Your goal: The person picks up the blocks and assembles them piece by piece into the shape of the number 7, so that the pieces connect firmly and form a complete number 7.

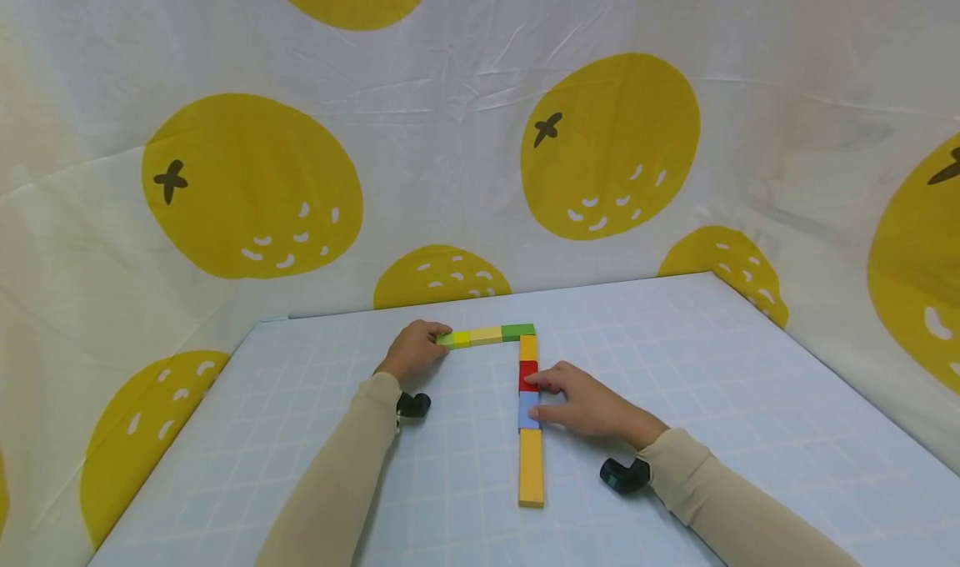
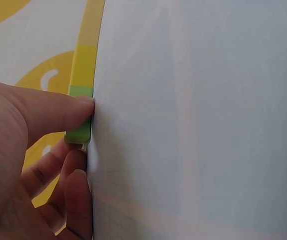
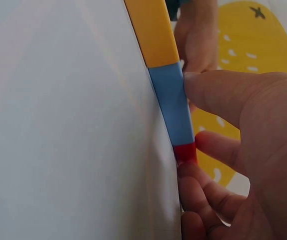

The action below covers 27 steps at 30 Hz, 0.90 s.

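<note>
Wooden blocks lie end to end on the table in two rows that meet at a corner. Across the far row run a light green block [image 1: 445, 341], a yellow block [image 1: 461, 339], a cream block [image 1: 486, 335] and a dark green block [image 1: 517, 332]. Toward me run a small orange block [image 1: 528, 348], a red block [image 1: 527, 368], a blue block [image 1: 528, 408] and a long orange block [image 1: 531, 467]. My left hand [image 1: 414, 350] pinches the light green block between thumb and fingers. At the other row, my right hand [image 1: 588, 402] touches the blue block with its thumb and the red one with a finger.
A pale blue checked cloth [image 1: 300, 434] covers the table. Behind it hangs a white curtain [image 1: 450, 158] printed with big yellow fruit. Each wrist carries a black camera, one at the left [image 1: 414, 405] and one at the right [image 1: 624, 475].
</note>
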{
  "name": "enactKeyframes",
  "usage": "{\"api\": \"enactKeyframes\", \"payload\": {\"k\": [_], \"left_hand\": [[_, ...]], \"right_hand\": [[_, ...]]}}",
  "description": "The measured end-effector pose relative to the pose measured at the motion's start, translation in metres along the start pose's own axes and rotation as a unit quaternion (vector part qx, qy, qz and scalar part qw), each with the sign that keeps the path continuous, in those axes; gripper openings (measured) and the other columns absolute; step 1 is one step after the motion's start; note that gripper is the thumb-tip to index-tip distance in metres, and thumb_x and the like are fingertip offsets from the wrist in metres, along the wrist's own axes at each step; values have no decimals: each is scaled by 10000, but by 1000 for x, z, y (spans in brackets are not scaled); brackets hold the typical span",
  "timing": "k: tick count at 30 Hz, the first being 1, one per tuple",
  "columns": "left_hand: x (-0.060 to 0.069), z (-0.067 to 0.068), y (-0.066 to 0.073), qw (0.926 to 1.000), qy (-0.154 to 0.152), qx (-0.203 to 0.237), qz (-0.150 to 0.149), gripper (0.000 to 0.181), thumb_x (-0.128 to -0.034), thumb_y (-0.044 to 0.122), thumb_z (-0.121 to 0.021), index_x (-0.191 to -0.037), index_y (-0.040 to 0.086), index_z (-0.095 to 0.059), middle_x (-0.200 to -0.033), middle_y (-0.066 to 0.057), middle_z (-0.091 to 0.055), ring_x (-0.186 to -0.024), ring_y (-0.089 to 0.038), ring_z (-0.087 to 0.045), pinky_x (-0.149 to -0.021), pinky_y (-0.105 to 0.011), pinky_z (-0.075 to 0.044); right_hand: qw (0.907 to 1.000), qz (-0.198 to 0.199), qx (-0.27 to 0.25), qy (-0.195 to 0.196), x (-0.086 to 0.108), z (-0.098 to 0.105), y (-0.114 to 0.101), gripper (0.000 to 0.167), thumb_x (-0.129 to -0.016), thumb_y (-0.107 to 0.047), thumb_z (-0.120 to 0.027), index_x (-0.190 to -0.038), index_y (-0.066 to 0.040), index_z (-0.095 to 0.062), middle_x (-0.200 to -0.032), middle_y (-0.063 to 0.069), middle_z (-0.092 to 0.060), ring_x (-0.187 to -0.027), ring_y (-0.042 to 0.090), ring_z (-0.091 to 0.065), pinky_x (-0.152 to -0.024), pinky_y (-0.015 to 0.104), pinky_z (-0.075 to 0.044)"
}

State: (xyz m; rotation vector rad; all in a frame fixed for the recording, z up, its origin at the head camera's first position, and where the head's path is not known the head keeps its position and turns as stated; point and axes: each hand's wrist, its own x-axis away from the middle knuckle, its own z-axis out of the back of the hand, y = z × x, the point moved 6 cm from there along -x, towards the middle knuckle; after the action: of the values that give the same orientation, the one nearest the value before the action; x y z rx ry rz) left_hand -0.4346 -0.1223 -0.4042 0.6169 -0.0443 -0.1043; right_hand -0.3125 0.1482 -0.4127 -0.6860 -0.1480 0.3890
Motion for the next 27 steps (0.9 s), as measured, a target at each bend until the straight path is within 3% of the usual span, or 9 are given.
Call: {"api": "enactKeyframes", "payload": {"k": [27], "left_hand": [[-2,-1,-1,10000,27,-45,42,441,-900,152,-738,-1330,221,-676,-1229,-80,-599,-1139,-264,-534,-1040,-476,-415]], "right_hand": [[10000,-6,25,-9,1,1,-3,561,-866,-475,-763,-1370,-268,-624,-1139,-54,-548,-1047,139,-510,-936,364,-488]]}}
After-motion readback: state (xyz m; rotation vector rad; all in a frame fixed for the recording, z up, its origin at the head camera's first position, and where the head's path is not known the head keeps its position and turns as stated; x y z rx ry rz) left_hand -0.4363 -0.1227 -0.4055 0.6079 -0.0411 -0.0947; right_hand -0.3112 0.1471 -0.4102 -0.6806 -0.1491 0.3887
